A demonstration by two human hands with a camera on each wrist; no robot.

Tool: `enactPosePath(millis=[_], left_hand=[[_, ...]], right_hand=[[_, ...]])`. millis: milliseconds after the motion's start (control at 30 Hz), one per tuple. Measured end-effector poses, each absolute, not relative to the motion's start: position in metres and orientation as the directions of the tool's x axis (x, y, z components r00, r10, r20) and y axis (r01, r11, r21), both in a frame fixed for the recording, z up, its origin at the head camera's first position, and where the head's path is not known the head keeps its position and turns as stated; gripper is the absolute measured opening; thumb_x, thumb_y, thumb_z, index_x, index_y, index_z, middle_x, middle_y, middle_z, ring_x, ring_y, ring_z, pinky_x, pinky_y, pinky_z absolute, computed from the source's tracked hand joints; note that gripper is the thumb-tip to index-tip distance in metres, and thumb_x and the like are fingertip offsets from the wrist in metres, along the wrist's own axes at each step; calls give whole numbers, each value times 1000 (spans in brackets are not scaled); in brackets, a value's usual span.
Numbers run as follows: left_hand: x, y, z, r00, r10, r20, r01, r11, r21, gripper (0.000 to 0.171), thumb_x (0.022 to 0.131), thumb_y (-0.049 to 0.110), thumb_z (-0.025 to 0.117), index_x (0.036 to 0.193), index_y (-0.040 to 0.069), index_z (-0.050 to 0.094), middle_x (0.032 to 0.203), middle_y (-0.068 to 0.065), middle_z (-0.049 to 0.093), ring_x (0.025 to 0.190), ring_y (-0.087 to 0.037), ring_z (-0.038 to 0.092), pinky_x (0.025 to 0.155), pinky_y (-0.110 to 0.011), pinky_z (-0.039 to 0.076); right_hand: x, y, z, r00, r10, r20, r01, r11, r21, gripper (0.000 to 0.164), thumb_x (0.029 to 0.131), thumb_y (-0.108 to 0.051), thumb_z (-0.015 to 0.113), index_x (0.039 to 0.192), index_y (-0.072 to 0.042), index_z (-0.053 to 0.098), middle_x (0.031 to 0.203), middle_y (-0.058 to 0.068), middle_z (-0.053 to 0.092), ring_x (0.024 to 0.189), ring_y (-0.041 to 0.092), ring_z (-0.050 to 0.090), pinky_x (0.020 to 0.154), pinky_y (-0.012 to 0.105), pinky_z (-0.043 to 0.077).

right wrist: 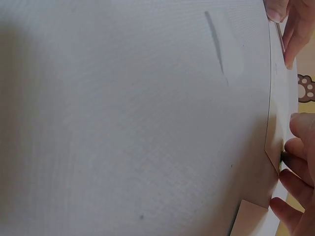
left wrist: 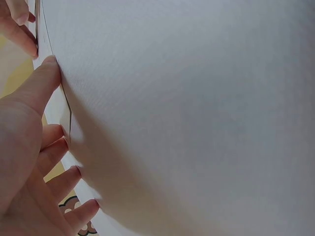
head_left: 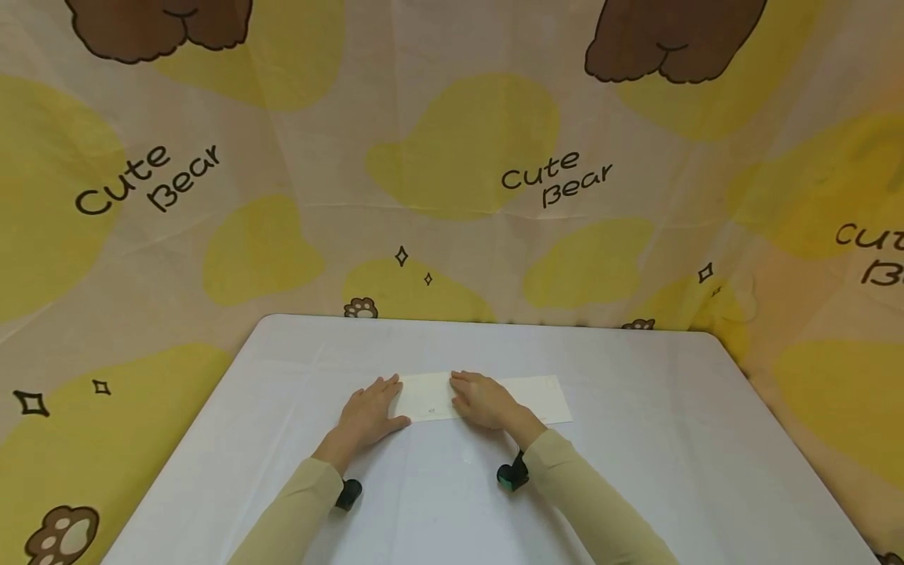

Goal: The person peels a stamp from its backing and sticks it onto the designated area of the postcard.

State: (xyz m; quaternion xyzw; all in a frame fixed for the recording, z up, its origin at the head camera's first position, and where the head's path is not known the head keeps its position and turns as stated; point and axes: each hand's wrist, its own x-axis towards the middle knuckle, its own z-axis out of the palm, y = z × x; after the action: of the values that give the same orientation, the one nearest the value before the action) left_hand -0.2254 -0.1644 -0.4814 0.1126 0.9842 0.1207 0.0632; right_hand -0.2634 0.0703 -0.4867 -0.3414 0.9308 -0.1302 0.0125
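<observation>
A cream-white paper card (head_left: 427, 396) lies flat on the white table, with a small dark mark near its front edge. My left hand (head_left: 367, 412) rests at the card's left edge, thumb spread from the straight fingers. At its other end, the fingertips of my right hand (head_left: 483, 402) touch the card, fingers loosely extended. A second pale paper piece (head_left: 547, 396) lies to the right, partly covered by that hand. In the right wrist view a gap shows between the first card (right wrist: 274, 108) and the second piece (right wrist: 248, 219).
The white table (head_left: 452, 502) has rounded far corners. Behind it hangs a yellow and beige cloth (head_left: 452, 235) printed with bears and lettering. Black wrist cameras, left (head_left: 349, 494) and right (head_left: 512, 473), sit below the sleeves' cuffs.
</observation>
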Motion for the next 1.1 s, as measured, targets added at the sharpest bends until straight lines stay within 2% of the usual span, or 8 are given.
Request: enactPosePath(millis=[567, 1100], left_hand=[[-224, -165, -483, -968, 234, -94, 208, 950, 231, 72, 81, 44, 66, 138, 6, 41, 147, -9, 33, 135, -32, 30, 105, -52, 29], [-226, -165, -486, -968, 233, -89, 207, 950, 235, 73, 81, 44, 66, 138, 6, 40, 148, -8, 33, 135, -31, 30, 106, -51, 28]], right_hand=[[-269, 69, -491, -774, -622, 116, -630, 740, -235, 39, 92, -24, 53, 127, -6, 55, 134, 5, 52, 121, 27, 49, 94, 45, 44], [-268, 70, -491, -813, -577, 79, -581, 792, -189, 43, 93, -26, 51, 133, -8, 50, 137, 5, 47, 124, 26, 44, 95, 46, 40]])
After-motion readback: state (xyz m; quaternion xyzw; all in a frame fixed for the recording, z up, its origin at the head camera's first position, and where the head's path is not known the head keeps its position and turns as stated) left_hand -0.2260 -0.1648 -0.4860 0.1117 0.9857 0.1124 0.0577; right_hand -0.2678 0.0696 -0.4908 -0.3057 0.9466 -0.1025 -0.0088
